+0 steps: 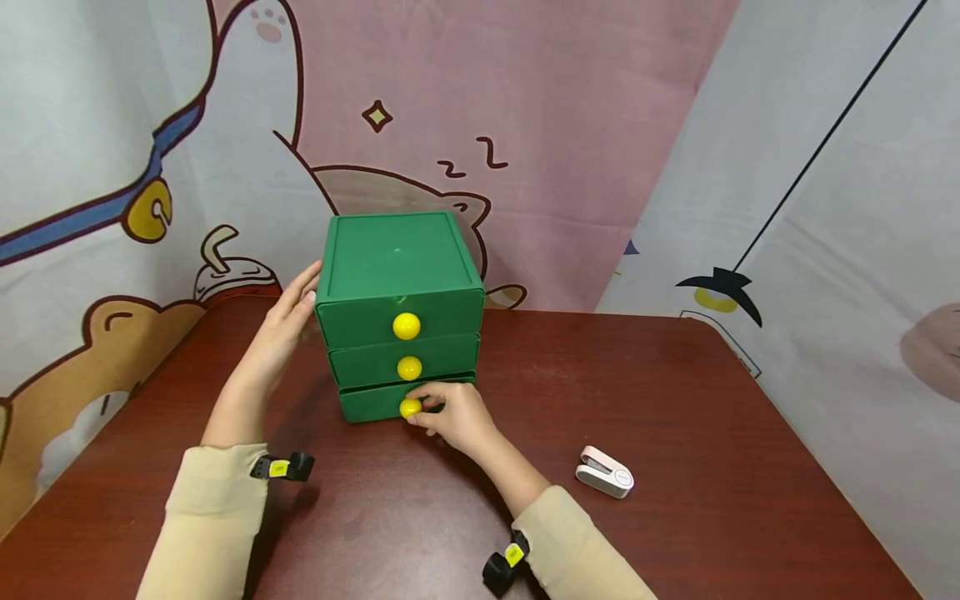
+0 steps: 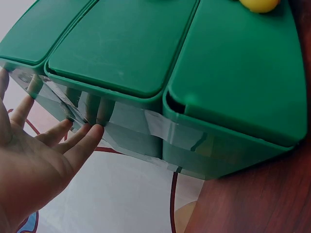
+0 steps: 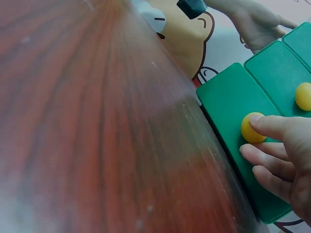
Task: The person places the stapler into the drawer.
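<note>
A green cabinet with three stacked drawers, each with a round yellow knob, stands on the table. My right hand pinches the bottom knob between thumb and fingers. The bottom drawer sits slightly forward, with a thin dark gap along its top edge. On the cabinet's left side rests my left hand. In the left wrist view its fingertips touch the clear-taped side wall, with the fingers spread and extended. In the right wrist view, my thumb lies on the yellow knob.
A small white and pink stapler-like device lies on the reddish-brown table, right of my right forearm. A cartoon-printed curtain hangs behind the table. Each wrist carries a black strap-on camera, such as the left one.
</note>
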{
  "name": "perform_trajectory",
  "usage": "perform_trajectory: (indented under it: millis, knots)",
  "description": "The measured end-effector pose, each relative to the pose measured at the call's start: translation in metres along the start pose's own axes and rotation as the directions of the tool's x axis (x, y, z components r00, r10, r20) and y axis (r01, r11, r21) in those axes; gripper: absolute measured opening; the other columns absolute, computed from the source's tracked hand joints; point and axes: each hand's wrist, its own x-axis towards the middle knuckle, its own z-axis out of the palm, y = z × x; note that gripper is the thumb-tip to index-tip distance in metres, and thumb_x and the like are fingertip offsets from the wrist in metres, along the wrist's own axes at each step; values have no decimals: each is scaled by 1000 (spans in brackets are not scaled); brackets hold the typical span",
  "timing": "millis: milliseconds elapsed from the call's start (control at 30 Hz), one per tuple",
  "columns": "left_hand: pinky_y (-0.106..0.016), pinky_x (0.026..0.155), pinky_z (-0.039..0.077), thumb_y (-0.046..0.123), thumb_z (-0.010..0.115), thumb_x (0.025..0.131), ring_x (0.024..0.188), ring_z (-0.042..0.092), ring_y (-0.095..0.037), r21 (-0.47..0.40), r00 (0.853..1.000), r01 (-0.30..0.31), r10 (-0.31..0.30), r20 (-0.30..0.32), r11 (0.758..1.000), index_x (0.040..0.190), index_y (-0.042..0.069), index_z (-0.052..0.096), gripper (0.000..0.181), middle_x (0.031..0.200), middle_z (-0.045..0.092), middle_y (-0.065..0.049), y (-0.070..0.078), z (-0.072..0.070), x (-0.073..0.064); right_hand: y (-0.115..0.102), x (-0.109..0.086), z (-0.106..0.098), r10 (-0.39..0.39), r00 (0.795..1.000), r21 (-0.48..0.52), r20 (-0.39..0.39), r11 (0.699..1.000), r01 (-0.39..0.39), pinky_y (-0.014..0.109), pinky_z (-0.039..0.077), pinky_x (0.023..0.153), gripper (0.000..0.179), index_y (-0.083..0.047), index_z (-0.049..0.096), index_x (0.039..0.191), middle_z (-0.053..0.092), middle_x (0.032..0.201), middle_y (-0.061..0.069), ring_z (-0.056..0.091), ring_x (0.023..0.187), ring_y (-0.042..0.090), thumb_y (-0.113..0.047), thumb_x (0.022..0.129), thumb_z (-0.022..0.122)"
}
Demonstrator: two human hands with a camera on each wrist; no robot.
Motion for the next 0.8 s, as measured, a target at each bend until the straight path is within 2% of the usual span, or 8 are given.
perform_trajectory:
  millis: [167,467,800]
  knots:
    - [-26,92,41,37,37,104,120,46,-11,-6,1000,0,0,0,1000,155,27,16,56,157,17,-7,0,1,0,-6,-8,-5,22,999,-1,49,1000,-22,25,50,48,22,-16,74,100,70,84,1,62,50,11,-15,79,80]
    - [-52,101,31,38,37,104,121,46,-12,6,1000,14,-14,-6,1000,155,28,16,56,158,17,-6,0,1,0,-16,-28,-9,-27,994,-51,109,998,33,22,49,50,17,-18,72,95,68,81,-3,60,51,5,-16,80,79]
    - [-55,102,29,36,37,104,120,47,-12,1,1000,13,-13,-1,1000,155,29,17,55,157,17,-6,1,1,0,-21,-47,-13,-68,989,-136,132,987,86,17,47,56,16,-21,71,92,68,76,-10,55,47,-6,-18,79,80]
